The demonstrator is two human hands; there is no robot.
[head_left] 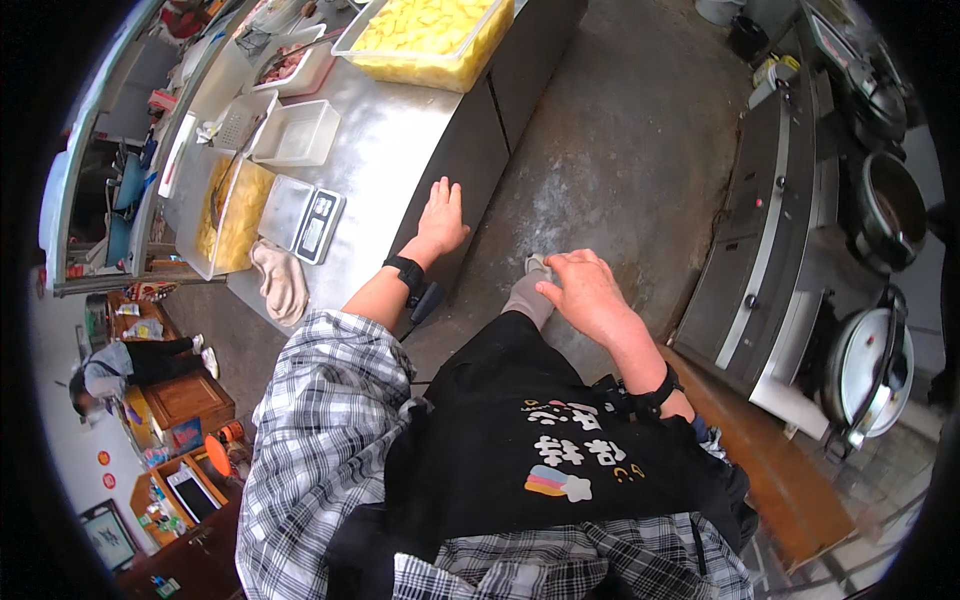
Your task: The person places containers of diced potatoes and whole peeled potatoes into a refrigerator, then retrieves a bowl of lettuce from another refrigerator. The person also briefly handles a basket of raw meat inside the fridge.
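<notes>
Kitchen floor: scuffed grey concrete (625, 110), running between a prep counter and a cooking range.
Steel counter: pretty busy on the person's left, and it's the thing nearest the left hand (442, 222); its bare metal top (385, 135) catches the light.
Left hand grip: spread flat, fingers pretty much straight, holding nothing; it's over the counter's edge, can't tell if it's touching.
Right hand grip: this hand (590, 290) is loosely curled and half open, nothing in it, out in front of the person's grey-clad lower leg (527, 298).
Kitchen scale: small digital one (320, 228) on the counter, beige cloth (280, 285) bunched just beside it.
Food bins: one clear bin (455, 72) of yellow cut pieces up top, another (250, 215) near the scale, plus a translucent tub (305, 133) between them.
Range side: steel-fronted range (750, 200), lidded pot (868, 370) at the right.
</notes>
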